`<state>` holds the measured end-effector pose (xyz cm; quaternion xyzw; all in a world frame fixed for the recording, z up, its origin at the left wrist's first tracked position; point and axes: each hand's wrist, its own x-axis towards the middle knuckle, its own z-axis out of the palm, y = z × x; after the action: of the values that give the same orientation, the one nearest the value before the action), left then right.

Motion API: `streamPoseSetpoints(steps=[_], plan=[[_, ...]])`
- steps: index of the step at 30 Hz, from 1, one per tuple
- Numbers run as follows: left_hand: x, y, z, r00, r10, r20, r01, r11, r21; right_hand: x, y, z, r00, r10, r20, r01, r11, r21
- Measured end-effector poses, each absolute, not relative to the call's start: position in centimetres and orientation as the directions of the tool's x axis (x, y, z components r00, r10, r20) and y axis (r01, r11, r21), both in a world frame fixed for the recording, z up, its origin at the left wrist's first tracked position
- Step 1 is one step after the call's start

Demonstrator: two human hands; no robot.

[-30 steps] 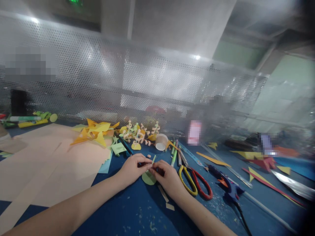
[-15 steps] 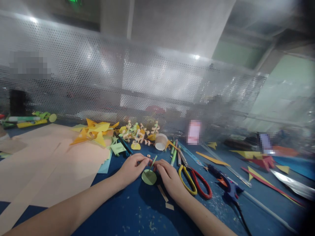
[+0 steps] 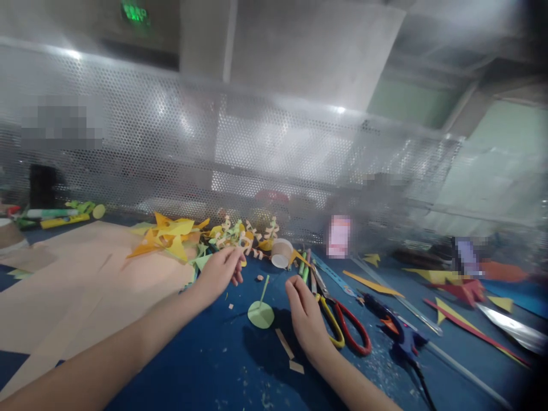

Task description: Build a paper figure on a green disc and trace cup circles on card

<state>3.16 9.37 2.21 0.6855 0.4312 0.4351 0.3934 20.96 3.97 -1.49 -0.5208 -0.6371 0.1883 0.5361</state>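
A light green paper disc (image 3: 261,315) lies on the blue table with a thin green paper strip (image 3: 265,290) standing up from it, tilted slightly right. Neither hand touches it. My left hand (image 3: 222,273) is raised left of and beyond the disc, in front of the curled paper pieces, fingers bent and drawn together. To the right of the disc is my right hand (image 3: 305,311), closed with thumb against the curled fingers, beside the scissors (image 3: 351,328). Whatever either hand may hold is too small or hidden to make out. Beige paper scraps (image 3: 284,344) lie near the disc.
A glue gun (image 3: 400,331) with its cord lies at the right. Large beige paper (image 3: 77,285) covers the left side, with yellow paper stars (image 3: 171,234) at its far edge. A tape roll (image 3: 281,253) and a perforated metal screen (image 3: 265,142) stand behind.
My hands have moved apart from the green strip: the left went left and away from me, the right shifted right. The disc with its strip remains on the table. The view tilted slightly upward.
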Motion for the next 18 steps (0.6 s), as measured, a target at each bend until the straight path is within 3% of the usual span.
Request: streamPoseSetpoints(steps=[7,10,13,15,18], plan=[[-6.7,8.7,7.2,0.441,0.894,0.081,0.549,-0.340,0.764,21.3,3.5,-0.4,0.203,0.841,0.501,0.391,0.400,-0.829],[-10.3,7.2,7.8,0.436,0.895,-0.097,0.806,-0.340,0.485,21.1,3.0,1.2,0.271,0.841,0.469,0.218,0.421,-0.880],[-12.3,6.5,7.3,0.405,0.898,-0.170,0.898,-0.355,0.261,20.5,2.4,2.7,0.265,0.860,0.436,0.045,0.441,-0.897],[-12.9,6.5,6.7,0.420,0.882,-0.213,0.905,-0.390,0.171,20.0,1.8,3.3,0.243,0.860,0.449,0.014,0.460,-0.888],[-13.1,6.7,6.2,0.435,0.866,-0.247,0.900,-0.411,0.144,19.1,0.7,3.4,0.169,0.866,0.471,0.044,0.471,-0.881]])
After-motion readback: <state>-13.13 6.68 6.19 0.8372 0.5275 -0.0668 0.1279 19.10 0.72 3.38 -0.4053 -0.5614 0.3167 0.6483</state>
